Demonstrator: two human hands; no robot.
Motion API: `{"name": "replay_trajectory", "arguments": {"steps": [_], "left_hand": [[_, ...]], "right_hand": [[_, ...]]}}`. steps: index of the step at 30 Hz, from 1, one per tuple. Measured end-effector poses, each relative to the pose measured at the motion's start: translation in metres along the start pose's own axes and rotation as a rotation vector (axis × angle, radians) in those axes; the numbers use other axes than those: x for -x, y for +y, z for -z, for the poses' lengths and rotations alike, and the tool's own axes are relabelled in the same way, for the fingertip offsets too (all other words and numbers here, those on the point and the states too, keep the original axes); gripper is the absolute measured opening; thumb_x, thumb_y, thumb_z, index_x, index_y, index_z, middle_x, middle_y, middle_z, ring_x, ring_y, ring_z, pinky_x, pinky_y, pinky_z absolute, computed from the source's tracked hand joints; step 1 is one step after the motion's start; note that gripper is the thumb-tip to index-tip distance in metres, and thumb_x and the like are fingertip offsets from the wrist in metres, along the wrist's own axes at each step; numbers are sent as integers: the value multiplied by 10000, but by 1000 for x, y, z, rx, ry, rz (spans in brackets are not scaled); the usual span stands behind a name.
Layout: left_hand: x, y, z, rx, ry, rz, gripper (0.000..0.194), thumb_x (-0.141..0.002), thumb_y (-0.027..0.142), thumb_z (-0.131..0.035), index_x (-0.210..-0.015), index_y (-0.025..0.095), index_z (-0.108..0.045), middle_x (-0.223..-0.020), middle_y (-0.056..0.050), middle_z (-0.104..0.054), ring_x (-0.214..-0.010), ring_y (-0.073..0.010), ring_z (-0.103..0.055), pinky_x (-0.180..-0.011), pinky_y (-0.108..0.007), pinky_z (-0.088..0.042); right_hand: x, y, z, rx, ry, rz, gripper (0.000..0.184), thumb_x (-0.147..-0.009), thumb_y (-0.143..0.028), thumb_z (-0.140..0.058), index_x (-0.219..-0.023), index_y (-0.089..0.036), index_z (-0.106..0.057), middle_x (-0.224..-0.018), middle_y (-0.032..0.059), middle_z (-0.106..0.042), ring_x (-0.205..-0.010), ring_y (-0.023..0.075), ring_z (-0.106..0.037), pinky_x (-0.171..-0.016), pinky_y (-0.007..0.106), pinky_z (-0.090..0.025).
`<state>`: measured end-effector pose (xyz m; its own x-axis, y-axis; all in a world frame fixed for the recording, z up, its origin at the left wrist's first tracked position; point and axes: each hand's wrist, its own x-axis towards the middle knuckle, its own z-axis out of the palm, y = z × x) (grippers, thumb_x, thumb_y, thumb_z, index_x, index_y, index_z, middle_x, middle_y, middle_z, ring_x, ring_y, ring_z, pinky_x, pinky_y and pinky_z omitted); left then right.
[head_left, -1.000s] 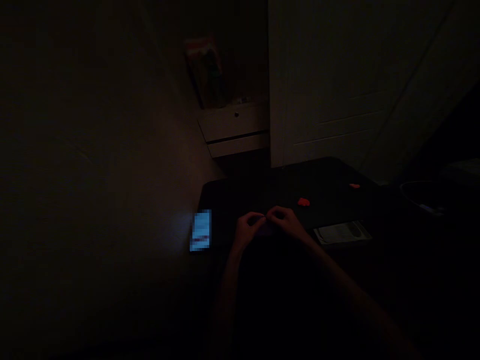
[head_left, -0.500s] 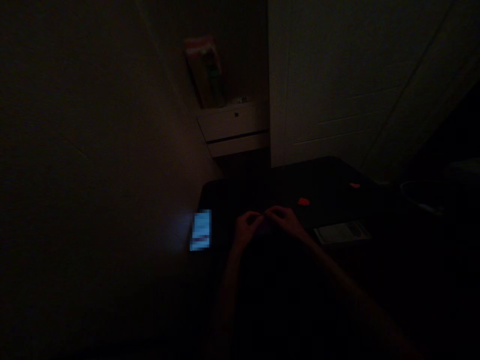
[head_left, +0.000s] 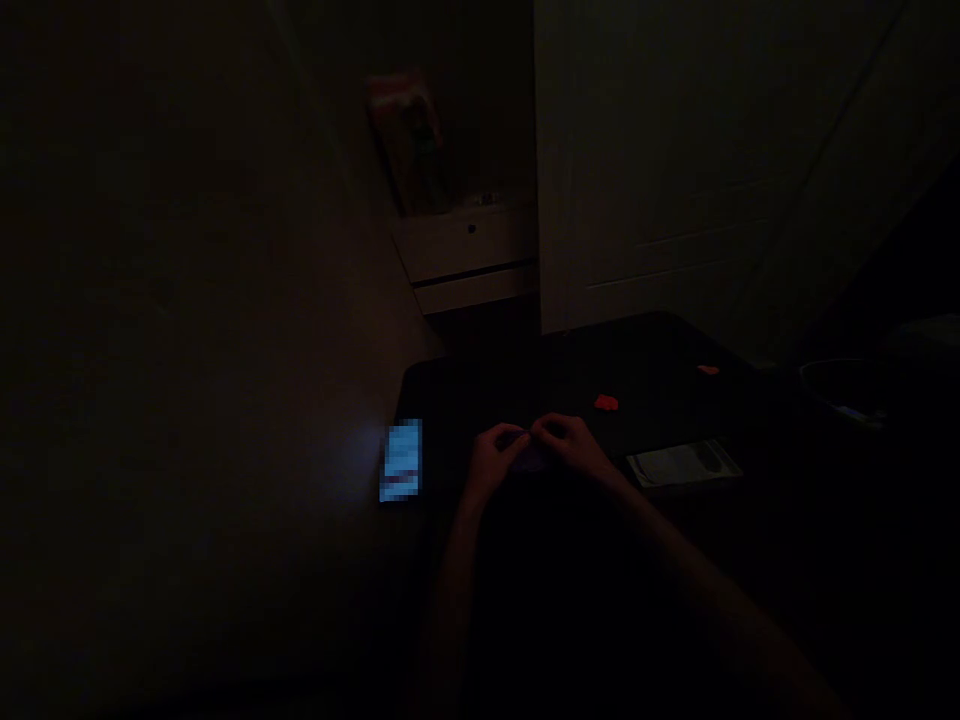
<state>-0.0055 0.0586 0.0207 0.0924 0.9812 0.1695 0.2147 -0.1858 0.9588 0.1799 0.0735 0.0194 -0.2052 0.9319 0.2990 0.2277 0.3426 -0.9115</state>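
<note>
In the dim light my left hand [head_left: 491, 458] and my right hand [head_left: 571, 443] meet over the near part of a dark table [head_left: 510, 385]. Both have their fingers bent in a pinch, fingertips almost touching. Between and below them shows a dark purple, thin-looking piece [head_left: 531, 460], gripped at its upper edge by both hands. Its kind and full outline are lost in the dark. Beyond my right hand lies a small crumpled-looking orange-red piece [head_left: 606, 403], and farther right a second orange-red piece [head_left: 708, 370].
A lit phone-like screen [head_left: 401, 460], blurred into blocks, lies at the table's left edge by the wall. To the right of my right forearm is a pale flat printed item [head_left: 684, 464]. Behind the table stand a drawer unit [head_left: 469, 250] and a pale panel [head_left: 637, 200].
The purple piece shows a little more clearly between my hands. My hands have barely shifted, and the other things have stayed in place.
</note>
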Motion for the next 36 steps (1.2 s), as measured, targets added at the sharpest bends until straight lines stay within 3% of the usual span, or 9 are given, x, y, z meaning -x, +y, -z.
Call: {"name": "replay_trajectory", "arguments": {"steps": [10, 24, 30, 36], "left_hand": [[-1, 2, 2, -35, 71, 9, 269, -772, 422, -742, -882, 177, -745, -877, -50, -741, -864, -216, -670, -802, -317, -492], [-2, 5, -1, 27, 103, 10, 285, -770, 440, -752, -874, 175, -736, -865, -54, -737, -850, -215, -669, -792, -323, -499], [-2, 6, 0, 29, 73, 21, 267, -768, 428, -755, -861, 178, -743, -872, -56, -746, -863, -219, -678, -807, -326, -503], [-1, 3, 2, 1, 115, 6, 264, -790, 439, -731, -851, 183, -747, -842, -42, -741, -837, -211, -674, -776, -313, -499]], "right_hand": [[-1, -4, -1, -25, -21, 54, 246, -897, -375, -618, -986, -201, -768, -1013, 72, -776, -976, 244, -710, -897, 369, -542], [1, -3, -3, -9, -30, 11, 250, -876, -418, -652, -903, -185, -738, -889, 55, -758, -849, 227, -699, -787, 329, -540], [3, -8, -1, -8, -52, 4, 253, -863, -414, -655, -895, -179, -745, -895, 63, -763, -862, 235, -700, -802, 338, -538], [4, -9, -1, -38, -11, 15, 221, -843, -377, -662, -902, -185, -756, -921, 63, -771, -903, 247, -703, -853, 365, -539]]}}
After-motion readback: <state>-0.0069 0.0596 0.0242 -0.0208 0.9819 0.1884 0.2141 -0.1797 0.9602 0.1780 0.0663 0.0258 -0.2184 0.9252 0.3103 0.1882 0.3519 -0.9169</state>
